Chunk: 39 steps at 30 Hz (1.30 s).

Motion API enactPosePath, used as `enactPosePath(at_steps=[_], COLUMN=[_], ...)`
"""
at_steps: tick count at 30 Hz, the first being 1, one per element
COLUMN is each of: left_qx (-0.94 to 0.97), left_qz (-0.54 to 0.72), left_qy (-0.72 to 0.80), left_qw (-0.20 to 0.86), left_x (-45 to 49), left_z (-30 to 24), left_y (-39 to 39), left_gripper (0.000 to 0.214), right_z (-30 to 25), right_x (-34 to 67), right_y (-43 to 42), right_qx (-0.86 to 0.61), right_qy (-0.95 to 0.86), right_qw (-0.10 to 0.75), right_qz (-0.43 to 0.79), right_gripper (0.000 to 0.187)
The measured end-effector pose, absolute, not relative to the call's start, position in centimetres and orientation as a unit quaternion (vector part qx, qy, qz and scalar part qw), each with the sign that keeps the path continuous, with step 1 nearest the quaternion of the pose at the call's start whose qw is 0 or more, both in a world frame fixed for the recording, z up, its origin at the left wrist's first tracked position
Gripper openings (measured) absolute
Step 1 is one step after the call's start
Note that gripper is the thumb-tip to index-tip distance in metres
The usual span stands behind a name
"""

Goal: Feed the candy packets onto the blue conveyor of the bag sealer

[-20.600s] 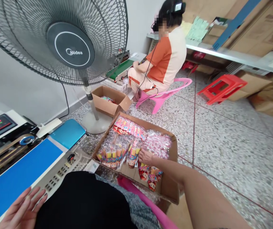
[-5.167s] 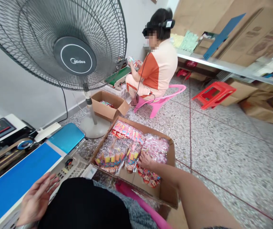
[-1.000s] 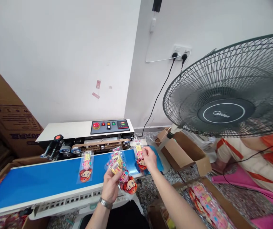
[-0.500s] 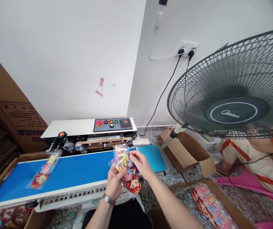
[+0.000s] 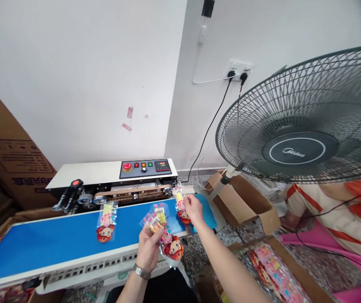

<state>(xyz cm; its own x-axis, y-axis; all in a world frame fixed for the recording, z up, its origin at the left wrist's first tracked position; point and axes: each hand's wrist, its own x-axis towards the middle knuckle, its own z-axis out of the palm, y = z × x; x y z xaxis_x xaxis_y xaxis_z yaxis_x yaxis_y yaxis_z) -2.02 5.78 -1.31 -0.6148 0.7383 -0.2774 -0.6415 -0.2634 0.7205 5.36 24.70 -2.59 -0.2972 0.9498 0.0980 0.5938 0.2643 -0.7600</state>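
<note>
My left hand point(image 5: 148, 246) is closed around a fanned bunch of candy packets point(image 5: 171, 246), clear bags with barcode labels and a red-haired cartoon head at the bottom. It is above the near edge of the blue conveyor belt point(image 5: 57, 235). A single candy packet point(image 5: 180, 202) is pinched in my right hand point(image 5: 194, 210), upright by the right end of the sealing machine point(image 5: 82, 174), close to its rollers. Another candy packet point(image 5: 106, 223) lies on the belt, its top edge by the machine's left rollers.
A large fan point(image 5: 293, 147) stands at the right, with an open cardboard box point(image 5: 240, 202) beneath it. Another box point(image 5: 296, 256) holds more packets. At lower left, a box point(image 5: 6, 294) contains packets. A person's leg point(image 5: 303, 206) shows beside a pink stool point(image 5: 306, 248).
My right hand has moved away from the bunch, up and right, with one packet. The packet at the belt's left end is no longer there; one now lies nearer the rollers.
</note>
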Motion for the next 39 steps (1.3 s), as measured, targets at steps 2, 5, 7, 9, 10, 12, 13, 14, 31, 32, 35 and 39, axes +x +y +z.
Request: enactPosePath(at_steps=[2,5,7,9,10,12,13,14,31,32,35,39], left_qx=[0.057,0.058,0.061,0.061,0.062,0.063,0.065,0.067,0.032,0.035,0.048,0.071], left_qz=[0.795,0.801,0.806,0.811,0.812,0.813,0.812,0.811,0.796,0.795,0.787,0.78], left_qy=[0.42,0.413,0.404,0.396,0.391,0.383,0.379,0.378,0.446,0.454,0.477,0.481], left_qw=[0.433,0.43,0.429,0.427,0.429,0.435,0.439,0.442,0.407,0.401,0.387,0.394], left_x=[-2.0,-2.1,-2.1,-2.1,-2.1,-2.1,-2.0,-2.0,-2.2,-2.3,-2.3,-2.2], left_z=[-1.4,-1.6,-1.6,-1.6,-1.5,-1.4,-1.3,-1.3,-1.8,-2.0,-2.3,-2.1], left_y=[5.9,5.9,6.0,6.0,6.0,6.0,6.0,5.9,6.2,6.3,6.3,6.3], left_gripper=[0.041,0.043,0.044,0.042,0.041,0.04,0.04,0.039,0.043,0.043,0.043,0.039], right_z=[-2.3,-1.3,-0.6,0.0,0.2,0.3,0.2,0.0,-0.5,-0.2,0.7,1.2], right_x=[4.3,3.6,3.9,4.6,5.0,5.6,5.8,5.9,2.6,2.8,4.5,6.9], right_y=[24.3,23.1,21.7,19.9,18.9,17.3,16.8,16.6,23.5,22.8,20.4,17.6], right_qx=[-0.501,-0.452,-0.402,-0.332,-0.298,-0.259,-0.255,-0.261,-0.453,-0.422,-0.287,-0.205], right_qy=[-0.753,-0.755,-0.739,-0.724,-0.719,-0.714,-0.713,-0.708,-0.843,-0.847,-0.844,-0.843], right_qw=[0.28,0.313,0.333,0.308,0.286,0.261,0.262,0.272,0.168,0.19,0.182,0.094], right_qz=[0.323,0.358,0.425,0.52,0.559,0.596,0.599,0.597,0.238,0.261,0.415,0.489], right_gripper=[0.018,0.018,0.024,0.028,0.028,0.025,0.023,0.022,0.037,0.037,0.041,0.05])
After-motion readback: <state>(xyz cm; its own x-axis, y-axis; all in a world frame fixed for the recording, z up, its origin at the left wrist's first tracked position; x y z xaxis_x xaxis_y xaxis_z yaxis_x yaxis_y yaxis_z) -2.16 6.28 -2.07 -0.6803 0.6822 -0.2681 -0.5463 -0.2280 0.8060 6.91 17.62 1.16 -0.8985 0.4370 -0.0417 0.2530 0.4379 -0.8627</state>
